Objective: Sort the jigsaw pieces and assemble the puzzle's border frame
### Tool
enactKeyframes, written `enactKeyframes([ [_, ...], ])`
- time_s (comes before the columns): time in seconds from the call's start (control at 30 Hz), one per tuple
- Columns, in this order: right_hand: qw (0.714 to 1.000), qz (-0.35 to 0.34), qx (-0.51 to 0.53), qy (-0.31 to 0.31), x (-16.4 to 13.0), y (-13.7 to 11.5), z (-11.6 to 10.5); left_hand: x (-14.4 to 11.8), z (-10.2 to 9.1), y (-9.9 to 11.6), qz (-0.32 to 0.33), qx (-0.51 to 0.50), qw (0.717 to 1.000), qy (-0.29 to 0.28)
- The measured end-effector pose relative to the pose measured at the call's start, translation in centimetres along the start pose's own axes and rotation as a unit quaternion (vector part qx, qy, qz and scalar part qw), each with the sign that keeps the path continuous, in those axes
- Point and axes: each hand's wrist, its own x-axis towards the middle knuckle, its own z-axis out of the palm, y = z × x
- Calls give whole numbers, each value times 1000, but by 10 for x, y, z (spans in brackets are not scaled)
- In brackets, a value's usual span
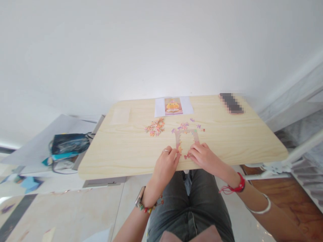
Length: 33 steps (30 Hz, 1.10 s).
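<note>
A partly joined jigsaw border (196, 136) lies near the table's front edge, with the wooden surface showing through its middle. My left hand (165, 164) is closed at its lower left corner, thumb and fingertips pinched on a reddish puzzle piece. My right hand (204, 155) is closed at the lower right side, its curled fingertips on the pieces there. A small red puzzle piece (186, 157) sits between the two hands, beside the right fingertips. Just behind the border are loose purple puzzle pieces (183, 126). Farther left is a pile of orange and pink puzzle pieces (155, 127).
A sheet with a printed picture (173, 106) of a yellow figure lies at the back of the table (121, 148). A dark, blurred-out phone-like object (231, 103) rests at the back right. A clear flat sheet (121, 115) is at back left. A dark bag (69, 144) stands left of the table.
</note>
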Motion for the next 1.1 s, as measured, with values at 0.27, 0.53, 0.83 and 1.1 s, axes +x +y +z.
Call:
enactKeyframes([
  [0.27,988,113,58,86,-17,-15,6,0,9,10,27,-7,999,-30],
  [0.53,968,182,91,145,-27,-34,25,1,17,21,19,-12,999,-37],
  [0.83,961,209,87,157,-19,-40,28,-3,2,-4,-20,-28,999,38],
  [1.1,961,192,120,162,-21,-36,31,-3,4,-5,-3,-32,998,46],
])
